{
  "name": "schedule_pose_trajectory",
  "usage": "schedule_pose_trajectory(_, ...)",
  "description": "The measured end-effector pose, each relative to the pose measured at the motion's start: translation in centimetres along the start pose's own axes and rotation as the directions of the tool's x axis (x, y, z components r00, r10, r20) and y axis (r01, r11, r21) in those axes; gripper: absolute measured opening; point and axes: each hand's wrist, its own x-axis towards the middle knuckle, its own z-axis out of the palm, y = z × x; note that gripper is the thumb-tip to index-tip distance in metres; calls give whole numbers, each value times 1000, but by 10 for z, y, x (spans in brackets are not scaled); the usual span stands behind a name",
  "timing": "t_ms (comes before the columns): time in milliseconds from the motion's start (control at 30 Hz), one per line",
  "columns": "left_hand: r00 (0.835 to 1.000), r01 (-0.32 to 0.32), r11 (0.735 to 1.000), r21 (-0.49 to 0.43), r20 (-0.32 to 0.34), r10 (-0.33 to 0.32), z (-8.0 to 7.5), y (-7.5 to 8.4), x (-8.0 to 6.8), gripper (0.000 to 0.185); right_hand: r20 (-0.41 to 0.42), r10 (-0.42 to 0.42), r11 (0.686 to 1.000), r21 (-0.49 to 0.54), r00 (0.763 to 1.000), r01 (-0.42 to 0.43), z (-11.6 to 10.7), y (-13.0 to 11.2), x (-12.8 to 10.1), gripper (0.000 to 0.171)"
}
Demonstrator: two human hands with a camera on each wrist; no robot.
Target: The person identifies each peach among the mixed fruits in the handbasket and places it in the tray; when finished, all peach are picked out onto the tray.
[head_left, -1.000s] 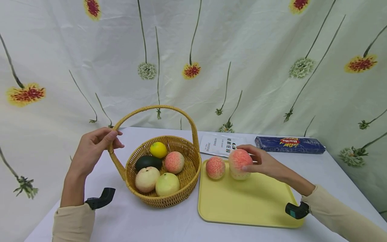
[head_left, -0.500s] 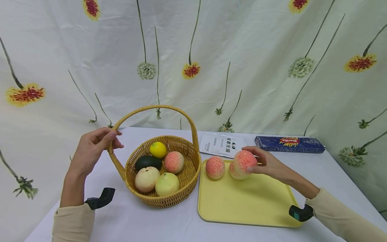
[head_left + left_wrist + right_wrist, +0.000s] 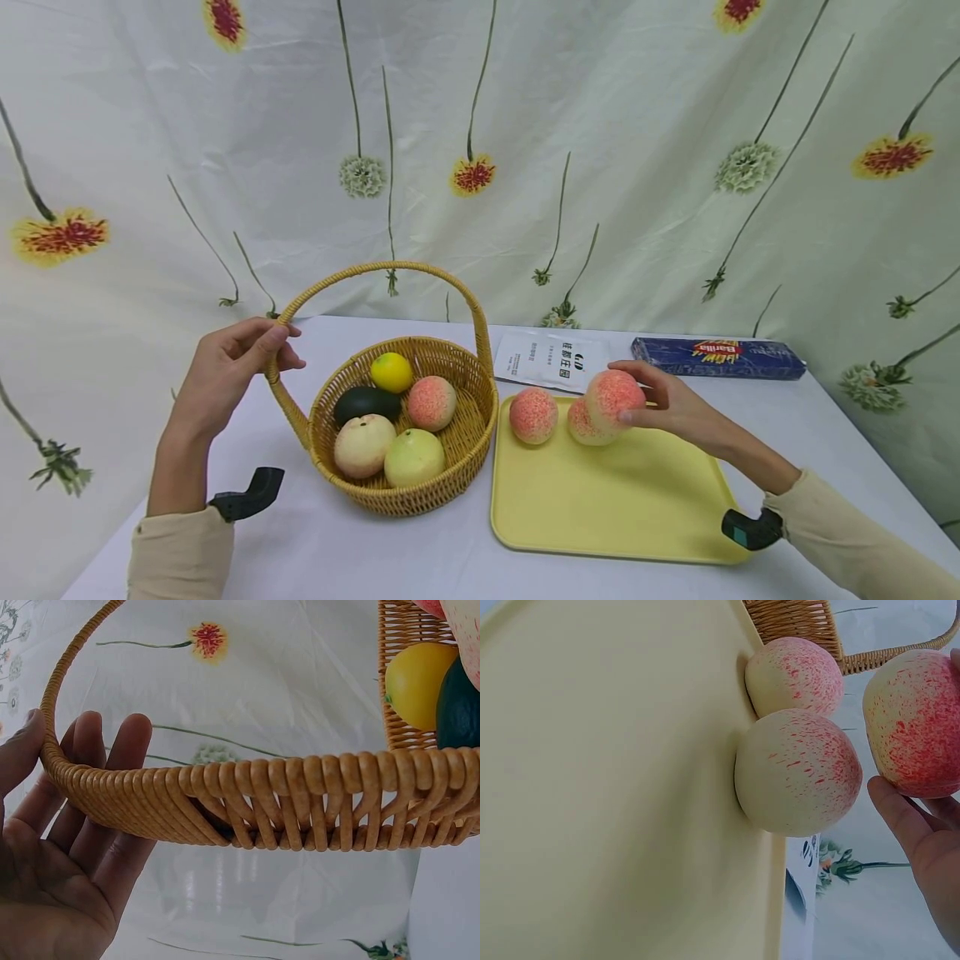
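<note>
Two peaches (image 3: 533, 415) sit on our yellow tray (image 3: 600, 500), on a counter (image 3: 337, 550) draped in white cloth; a floral curtain (image 3: 600, 125) hangs behind. Blue box (image 3: 718, 357) reads "Barilla"; the white packet (image 3: 555, 359) carries print too small to read. Our right hand (image 3: 667, 404) grips a third peach (image 3: 613, 397) above the tray's far edge. Left hand (image 3: 228, 371) curls round the wicker basket handle (image 3: 378, 271), fruit inside.

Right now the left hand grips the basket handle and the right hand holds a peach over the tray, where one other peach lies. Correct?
Not quite: two peaches lie on the yellow tray, not one, as the right wrist view shows. The right hand holds a third peach; the left hand grips the basket handle.
</note>
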Motion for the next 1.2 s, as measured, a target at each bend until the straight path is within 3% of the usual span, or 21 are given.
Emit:
schedule_pose_trajectory(800,1000,7,1000,-5,-2,-7,0,1,1,25,-46,19,999,-44,999,-21,-15,16,-12,62)
schedule_pose_trajectory(1200,1000,9,1000,7,-10,-9,1,0,0,25,-42,82,992,-94,996,-86,-29,27,-15,62)
